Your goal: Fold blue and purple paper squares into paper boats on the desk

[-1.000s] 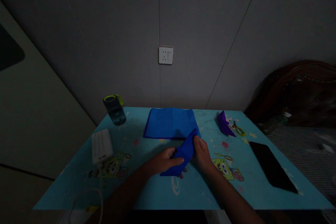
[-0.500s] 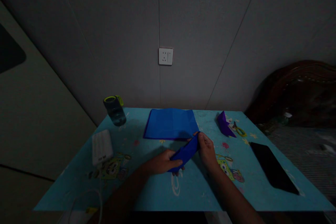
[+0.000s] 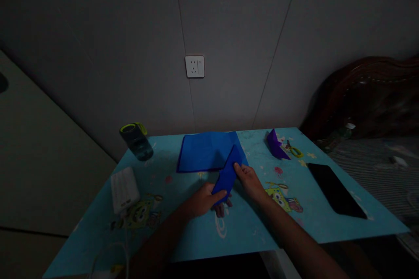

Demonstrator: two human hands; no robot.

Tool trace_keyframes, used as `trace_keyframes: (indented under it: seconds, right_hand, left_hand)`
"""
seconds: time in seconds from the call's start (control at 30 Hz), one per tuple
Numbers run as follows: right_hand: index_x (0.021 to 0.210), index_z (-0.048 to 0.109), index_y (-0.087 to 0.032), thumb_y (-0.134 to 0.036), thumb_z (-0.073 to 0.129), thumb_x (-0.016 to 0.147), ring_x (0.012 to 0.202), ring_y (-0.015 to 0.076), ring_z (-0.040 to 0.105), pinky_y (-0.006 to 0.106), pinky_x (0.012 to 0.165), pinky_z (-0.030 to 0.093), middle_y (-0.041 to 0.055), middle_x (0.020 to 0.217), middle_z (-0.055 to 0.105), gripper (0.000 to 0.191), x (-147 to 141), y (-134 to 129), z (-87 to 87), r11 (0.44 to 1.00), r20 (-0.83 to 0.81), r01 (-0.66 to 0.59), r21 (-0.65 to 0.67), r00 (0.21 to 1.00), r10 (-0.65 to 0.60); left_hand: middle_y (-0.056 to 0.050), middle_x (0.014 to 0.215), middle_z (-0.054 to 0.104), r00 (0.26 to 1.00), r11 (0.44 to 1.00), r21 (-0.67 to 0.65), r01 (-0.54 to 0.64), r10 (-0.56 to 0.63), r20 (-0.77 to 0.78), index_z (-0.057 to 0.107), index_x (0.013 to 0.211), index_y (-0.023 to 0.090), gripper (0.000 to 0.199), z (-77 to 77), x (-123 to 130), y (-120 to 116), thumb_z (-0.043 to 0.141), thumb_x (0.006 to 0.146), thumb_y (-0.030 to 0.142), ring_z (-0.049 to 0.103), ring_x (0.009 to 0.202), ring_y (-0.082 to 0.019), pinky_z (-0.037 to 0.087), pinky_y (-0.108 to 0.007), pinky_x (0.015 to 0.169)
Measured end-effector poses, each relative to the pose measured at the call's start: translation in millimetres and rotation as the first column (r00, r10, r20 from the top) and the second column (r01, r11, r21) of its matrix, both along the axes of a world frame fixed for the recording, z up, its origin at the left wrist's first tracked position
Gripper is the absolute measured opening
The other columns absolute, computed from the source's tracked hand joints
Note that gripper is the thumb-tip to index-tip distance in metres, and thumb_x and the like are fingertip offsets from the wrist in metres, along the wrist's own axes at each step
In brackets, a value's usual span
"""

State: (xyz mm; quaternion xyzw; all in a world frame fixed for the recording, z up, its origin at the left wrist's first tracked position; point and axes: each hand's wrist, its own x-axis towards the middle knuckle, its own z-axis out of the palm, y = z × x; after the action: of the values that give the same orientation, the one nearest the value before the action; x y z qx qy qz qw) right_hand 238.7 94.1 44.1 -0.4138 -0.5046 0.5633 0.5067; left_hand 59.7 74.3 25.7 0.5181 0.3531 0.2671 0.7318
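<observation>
A folded strip of dark blue paper (image 3: 227, 178) is held up over the table between both hands. My left hand (image 3: 207, 199) grips its lower end, thumb on the near face and fingers behind. Higher up, at the strip's right edge, my right hand (image 3: 246, 178) pinches it. Behind the strip, blue paper sheets (image 3: 206, 150) lie flat in a stack, with a purple edge showing beneath. Farther right sits a purple folded paper boat (image 3: 276, 145), beside scissors with yellow handles (image 3: 296, 152).
The table (image 3: 183, 235) has a light blue cartoon-print cover. A dark bottle (image 3: 137, 142) and a white power bank (image 3: 125, 190) with a cable are at the left. A black tablet-like slab (image 3: 335, 190) lies at the right. A wall socket (image 3: 195, 66) is above.
The folded blue paper has turned steeper, its upper end now pointing up toward the sheets. My right hand has shifted from its upper end to its right edge. The camera view has tilted slightly.
</observation>
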Motion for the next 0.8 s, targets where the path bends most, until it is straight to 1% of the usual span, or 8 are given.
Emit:
trace_keyframes:
  seconds: [0.07, 0.13, 0.2, 0.33, 0.43, 0.53, 0.7, 0.8]
  right_hand:
    - [0.062, 0.058, -0.017, -0.068, 0.064, 0.076, 0.046, 0.0127, 0.054, 0.025, 0.049, 0.043, -0.0007, 0.053, 0.061, 0.054, -4.8, -1.7, -3.1, 0.993, -0.008, -0.117, -0.027, 0.993, 0.117]
    - [0.06, 0.057, -0.017, -0.068, 0.063, 0.076, 0.04, 0.0117, 0.05, 0.024, 0.042, 0.04, -0.0018, 0.049, 0.057, 0.054, -9.4, -4.4, -5.1, 0.983, -0.015, -0.178, -0.037, 0.984, 0.177]
    - [0.061, 0.057, -0.017, -0.066, 0.063, 0.078, 0.04, 0.0112, 0.049, 0.023, 0.042, 0.039, -0.0023, 0.05, 0.057, 0.052, -11.5, -6.0, -5.5, 0.988, -0.022, -0.155, -0.029, 0.988, 0.154]
    - [0.061, 0.058, -0.017, -0.062, 0.063, 0.08, 0.045, 0.0107, 0.049, 0.023, 0.046, 0.039, -0.0009, 0.053, 0.06, 0.05, -9.3, -3.3, -5.3, 0.995, -0.027, -0.101, -0.022, 0.995, 0.1]
    - [0.065, 0.06, -0.016, -0.062, 0.064, 0.079, 0.048, 0.011, 0.049, 0.024, 0.05, 0.04, -0.001, 0.056, 0.06, 0.049, -9.0, -1.8, -5.8, 0.987, -0.051, -0.153, -0.04, 0.987, 0.151]
    - [0.069, 0.062, -0.015, -0.059, 0.068, 0.079, 0.051, 0.0106, 0.049, 0.023, 0.053, 0.039, -0.0024, 0.058, 0.057, 0.045, -10.8, -3.1, -5.5, 0.979, -0.061, -0.202, 0.0, 0.978, 0.201]
    - [0.068, 0.063, -0.015, -0.059, 0.066, 0.079, 0.055, 0.0125, 0.051, 0.025, 0.058, 0.041, -0.0011, 0.059, 0.06, 0.045, -8.0, -1.8, -4.1, 0.997, -0.047, -0.082, 0.01, 0.995, 0.083]
    - [0.072, 0.065, -0.015, -0.061, 0.068, 0.076, 0.056, 0.0129, 0.053, 0.026, 0.059, 0.042, -0.001, 0.061, 0.061, 0.046, -7.0, -1.2, -4.4, 0.996, -0.024, -0.093, -0.006, 0.995, 0.093]
  left_hand:
    - [-0.011, 0.083, 0.073, 0.999, 0.998, 0.043, -0.037, 0.037, -0.005, 0.06, 0.092, 0.011, 0.049, 2.3, 1.3, 0.4, 0.066, 0.077, 0.057, 0.062, 0.044, -0.012, 0.046, -0.023, 0.043]
    - [-0.012, 0.083, 0.074, 0.997, 0.994, 0.072, -0.077, 0.078, -0.006, 0.06, 0.09, 0.01, 0.049, 4.2, 2.2, 1.3, 0.068, 0.076, 0.056, 0.062, 0.045, -0.012, 0.046, -0.023, 0.042]
    - [-0.012, 0.081, 0.074, 0.997, 0.996, 0.054, -0.069, 0.071, -0.024, 0.06, 0.089, 0.01, 0.048, 4.7, 2.6, 1.7, 0.068, 0.076, 0.056, 0.064, 0.046, -0.013, 0.047, -0.023, 0.044]
    - [-0.007, 0.064, 0.071, 0.998, 1.0, 0.003, -0.029, 0.029, -0.049, 0.06, 0.09, 0.011, 0.049, -1.8, 3.5, 1.7, 0.063, 0.078, 0.059, 0.065, 0.044, -0.015, 0.047, -0.023, 0.041]
    - [-0.004, 0.057, 0.067, 0.995, 0.996, 0.019, -0.082, 0.083, -0.057, 0.06, 0.09, 0.011, 0.052, -8.8, 5.3, 3.1, 0.062, 0.078, 0.062, 0.063, 0.04, -0.016, 0.044, -0.023, 0.038]
    - [-0.003, 0.053, 0.065, 0.987, 0.989, 0.019, -0.144, 0.145, -0.073, 0.06, 0.089, 0.011, 0.057, -11.0, 6.8, 4.5, 0.061, 0.076, 0.066, 0.062, 0.039, -0.017, 0.043, -0.024, 0.037]
    - [-0.004, 0.052, 0.065, 0.995, 0.999, -0.025, -0.031, 0.029, -0.096, 0.059, 0.092, 0.011, 0.06, -4.7, 6.0, 0.5, 0.055, 0.079, 0.069, 0.064, 0.042, -0.019, 0.047, -0.025, 0.042]
    - [-0.004, 0.049, 0.064, 0.992, 0.999, 0.008, -0.044, 0.045, -0.116, 0.059, 0.091, 0.011, 0.059, -3.0, 6.3, -1.5, 0.049, 0.083, 0.069, 0.063, 0.041, -0.018, 0.046, -0.025, 0.041]
